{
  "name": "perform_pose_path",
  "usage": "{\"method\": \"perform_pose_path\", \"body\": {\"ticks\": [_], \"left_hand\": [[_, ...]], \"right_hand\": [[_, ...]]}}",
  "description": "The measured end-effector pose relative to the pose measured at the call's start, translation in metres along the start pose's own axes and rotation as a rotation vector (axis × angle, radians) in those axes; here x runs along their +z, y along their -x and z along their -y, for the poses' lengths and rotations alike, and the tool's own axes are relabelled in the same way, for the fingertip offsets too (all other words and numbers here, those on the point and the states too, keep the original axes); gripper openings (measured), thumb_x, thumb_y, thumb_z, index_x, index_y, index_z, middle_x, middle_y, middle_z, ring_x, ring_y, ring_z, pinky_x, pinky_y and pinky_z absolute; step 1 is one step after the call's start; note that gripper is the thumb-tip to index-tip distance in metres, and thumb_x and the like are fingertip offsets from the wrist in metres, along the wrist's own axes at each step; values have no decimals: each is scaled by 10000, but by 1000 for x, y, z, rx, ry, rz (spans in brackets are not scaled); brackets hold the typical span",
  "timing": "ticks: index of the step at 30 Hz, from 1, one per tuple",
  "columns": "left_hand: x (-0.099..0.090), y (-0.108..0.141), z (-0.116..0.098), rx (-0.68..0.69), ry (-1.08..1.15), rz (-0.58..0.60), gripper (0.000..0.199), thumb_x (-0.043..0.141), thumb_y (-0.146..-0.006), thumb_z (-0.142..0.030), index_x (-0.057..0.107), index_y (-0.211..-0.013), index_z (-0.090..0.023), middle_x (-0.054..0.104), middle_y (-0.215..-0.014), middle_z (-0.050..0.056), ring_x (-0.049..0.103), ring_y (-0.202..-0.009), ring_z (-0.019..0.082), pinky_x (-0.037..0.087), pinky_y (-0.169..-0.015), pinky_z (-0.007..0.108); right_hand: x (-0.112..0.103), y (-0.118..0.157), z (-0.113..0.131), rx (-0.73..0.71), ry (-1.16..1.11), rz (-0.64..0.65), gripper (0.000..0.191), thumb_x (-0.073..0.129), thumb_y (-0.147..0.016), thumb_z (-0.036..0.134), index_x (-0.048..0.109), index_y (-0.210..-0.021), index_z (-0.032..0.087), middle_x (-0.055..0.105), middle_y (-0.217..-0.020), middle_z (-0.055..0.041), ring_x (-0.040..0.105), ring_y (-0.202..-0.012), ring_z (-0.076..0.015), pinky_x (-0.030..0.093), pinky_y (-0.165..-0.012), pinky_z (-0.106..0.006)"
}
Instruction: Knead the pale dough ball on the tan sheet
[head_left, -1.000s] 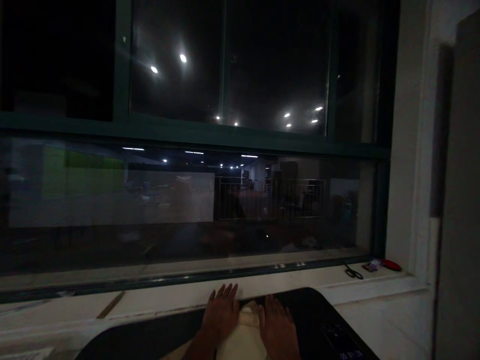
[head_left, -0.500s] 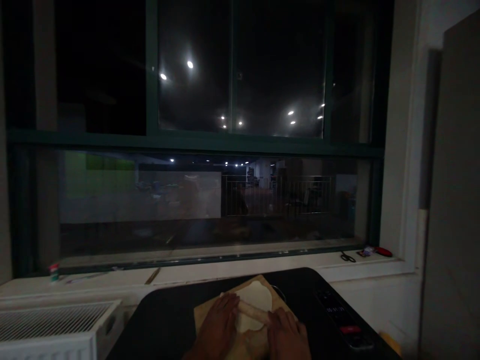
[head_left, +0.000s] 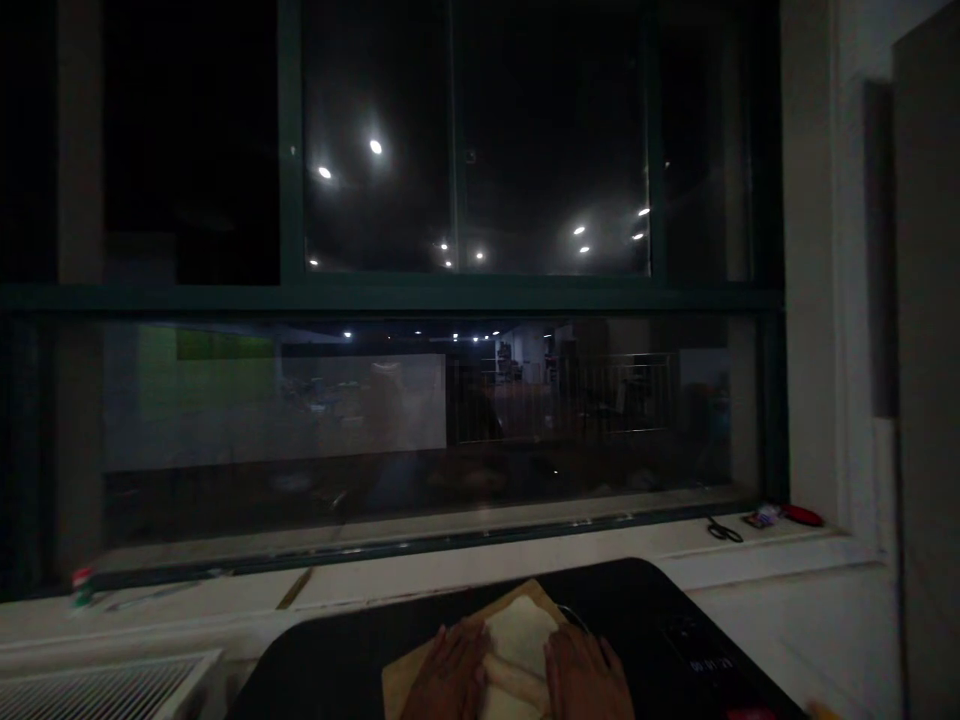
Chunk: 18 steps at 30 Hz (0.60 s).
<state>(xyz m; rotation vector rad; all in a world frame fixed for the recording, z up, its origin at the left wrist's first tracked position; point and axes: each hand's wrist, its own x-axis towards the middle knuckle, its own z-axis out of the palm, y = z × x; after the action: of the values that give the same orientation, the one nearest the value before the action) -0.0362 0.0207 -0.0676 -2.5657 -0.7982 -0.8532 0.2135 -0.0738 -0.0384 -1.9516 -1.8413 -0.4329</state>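
A light wooden rolling pin (head_left: 516, 680) lies across a flat, pale sheet of dough (head_left: 523, 625). Under the dough is a wooden board (head_left: 403, 682), set at an angle on a black table (head_left: 337, 665). My left hand (head_left: 452, 668) presses on the pin's left end, its fingers pointing forward over it. On the other end rests my right hand (head_left: 586, 672), fingers bent over the pin. Both hands hide the pin's ends, and the picture's bottom edge cuts off the near part of the board.
A phone showing a timer (head_left: 697, 648) lies on the table's right side. Scissors (head_left: 724, 530) and a red object (head_left: 802, 515) sit on the windowsill (head_left: 420, 580). At its left end stands a small red-capped container (head_left: 82, 586). A white radiator (head_left: 150, 690) is at lower left.
The view has tilted up slightly, so the table and sill sit lower. Both hands remain at the rolling pin, which now lies nearer the bottom edge, with more dough showing beyond it.
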Motion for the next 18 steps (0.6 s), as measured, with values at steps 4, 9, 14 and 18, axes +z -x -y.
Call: {"method": "perform_pose_path", "body": {"ticks": [4,9,14,18], "left_hand": [[-11,-30,-6,-36,48,95,424,416,-1065,-339,521,-1469,-266,619,-1447,26,614,-1296,226,522,-1114,434],[-16,-80,-19,-278,149,309,427,309,-1074,-286,609,-1378,-274,680,-1385,33,633,-1268,220,456,-1164,466],[1,-115,-9,-312,59,442,472,248,-1061,-267,706,-1168,-220,751,-1202,90,698,-1118,261,571,-972,438],[21,-131,8,-249,30,517,454,268,-1047,-278,693,-1180,-192,765,-1123,144,739,-999,324,607,-835,503]], "right_hand": [[-4,-15,-6,10,31,-7,405,313,-1017,255,692,-1158,285,740,-1195,-61,671,-1144,-281,482,-1025,-584],[-3,-37,-17,-40,119,21,419,331,-992,162,711,-1121,285,762,-1128,-44,711,-1055,-257,566,-941,-503],[1,-64,-27,-106,252,104,444,347,-972,101,696,-1212,233,771,-1128,-101,736,-984,-243,579,-764,-336],[2,-92,-30,57,79,208,427,315,-1018,199,727,-1127,206,779,-1056,-116,736,-972,-272,557,-767,-365]]}}
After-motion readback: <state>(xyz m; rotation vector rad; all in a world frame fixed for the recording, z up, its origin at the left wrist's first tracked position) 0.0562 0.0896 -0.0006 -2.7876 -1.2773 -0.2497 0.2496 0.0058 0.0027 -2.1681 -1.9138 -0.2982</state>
